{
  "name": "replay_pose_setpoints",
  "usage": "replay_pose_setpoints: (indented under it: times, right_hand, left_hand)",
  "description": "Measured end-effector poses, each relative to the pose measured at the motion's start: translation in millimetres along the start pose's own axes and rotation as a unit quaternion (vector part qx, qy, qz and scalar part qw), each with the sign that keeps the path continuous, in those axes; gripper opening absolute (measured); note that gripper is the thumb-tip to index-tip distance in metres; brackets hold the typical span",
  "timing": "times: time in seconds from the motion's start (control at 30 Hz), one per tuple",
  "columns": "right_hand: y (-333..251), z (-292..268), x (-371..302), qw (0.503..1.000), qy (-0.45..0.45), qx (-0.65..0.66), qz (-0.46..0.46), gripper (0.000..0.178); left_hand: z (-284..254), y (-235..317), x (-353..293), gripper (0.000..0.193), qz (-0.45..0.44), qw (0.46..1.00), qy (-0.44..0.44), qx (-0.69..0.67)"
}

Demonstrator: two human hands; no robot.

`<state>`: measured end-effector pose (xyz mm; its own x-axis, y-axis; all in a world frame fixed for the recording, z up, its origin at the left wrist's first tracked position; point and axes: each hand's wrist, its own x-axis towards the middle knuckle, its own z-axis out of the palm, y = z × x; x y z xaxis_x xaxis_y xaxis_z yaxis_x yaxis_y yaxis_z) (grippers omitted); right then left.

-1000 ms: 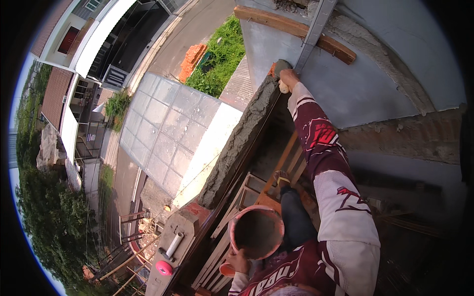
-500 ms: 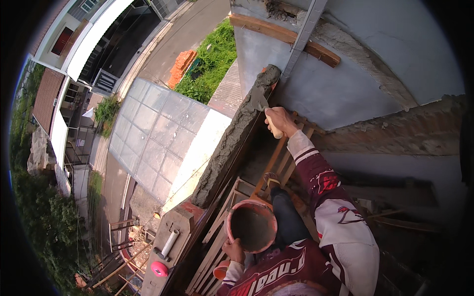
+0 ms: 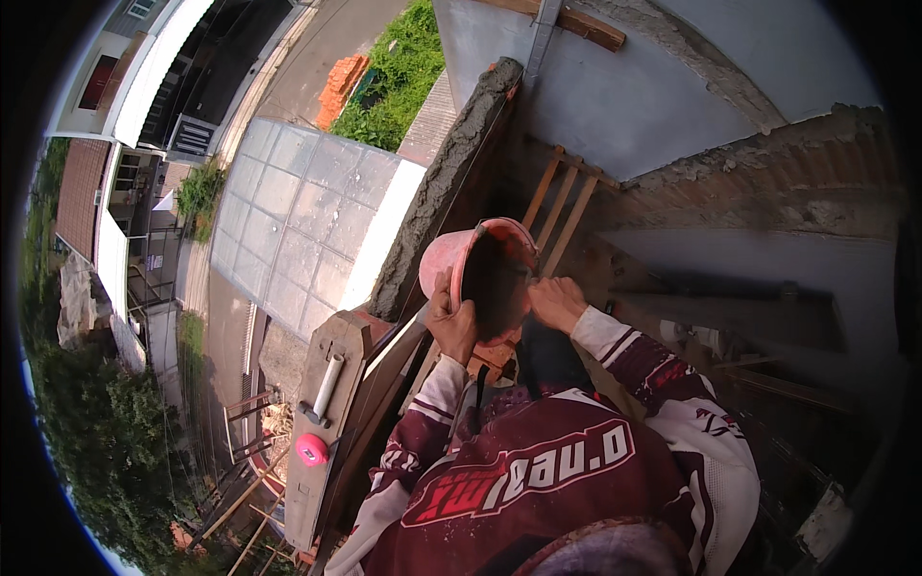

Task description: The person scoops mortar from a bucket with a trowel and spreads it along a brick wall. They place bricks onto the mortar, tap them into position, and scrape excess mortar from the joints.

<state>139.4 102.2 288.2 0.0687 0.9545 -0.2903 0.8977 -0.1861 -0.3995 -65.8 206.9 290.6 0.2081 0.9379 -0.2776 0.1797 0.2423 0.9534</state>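
Observation:
A worn reddish bucket is tilted on its side in front of me, its mouth facing right and its inside dark with grey mortar. My left hand grips its near left side, fingers on the outer wall. At the mouth's right edge, my right hand is closed round the trowel; the blade is hidden in the shaded bucket and the handle barely shows. Beyond the bucket, rough wet mortar lies along the top of a narrow wall, with a thin string running beside it.
A hammer and a pink round reel lie on a wooden plank at left. A wooden ladder-like frame stands below to the right, by a grey plastered wall. Left of the ledge is a drop over a panelled roof.
My right hand has come back from the mortar on the wall to the bucket with the trowel. My left hand has raised and tilted the bucket. The view has shifted.

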Motion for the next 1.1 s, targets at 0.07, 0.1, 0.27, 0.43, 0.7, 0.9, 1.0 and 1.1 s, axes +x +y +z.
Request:
replay_pose_setpoints:
  times: [0.07,0.1,0.27,0.43,0.7,0.9,1.0,1.1]
  right_hand:
    - [-13,3,5,0.994,-0.065,0.085,0.004,0.019]
    - [-15,-2,9,0.985,-0.082,0.153,0.002,0.024]
    - [-24,-30,-4,0.900,-0.200,0.386,0.005,0.027]
    - [-38,-49,-24,0.992,0.088,0.022,-0.084,0.027]
    - [-25,-78,-33,0.998,0.008,0.054,0.033,0.019]
    - [-35,-38,-28,0.885,-0.195,0.421,0.034,0.024]
    - [-21,-44,-35,0.785,-0.275,0.545,0.103,0.029]
    - [-5,-64,-35,0.769,-0.258,0.575,0.109,0.029]
  left_hand:
    - [-5,18,7,0.014,0.076,0.997,-0.018,-0.006]
    - [-8,27,14,0.014,0.146,0.989,-0.033,-0.019]
    - [-32,50,37,0.005,0.122,0.992,-0.017,-0.019]
    - [-35,54,43,0.004,0.155,0.988,-0.015,-0.018]
    - [-19,61,34,0.003,0.206,0.978,-0.015,0.038]
    - [-18,45,39,0.009,0.093,0.996,-0.010,-0.014]
    - [-23,32,32,0.014,0.008,0.999,0.001,-0.052]
    - [-33,12,18,0.019,-0.106,0.989,0.043,-0.088]
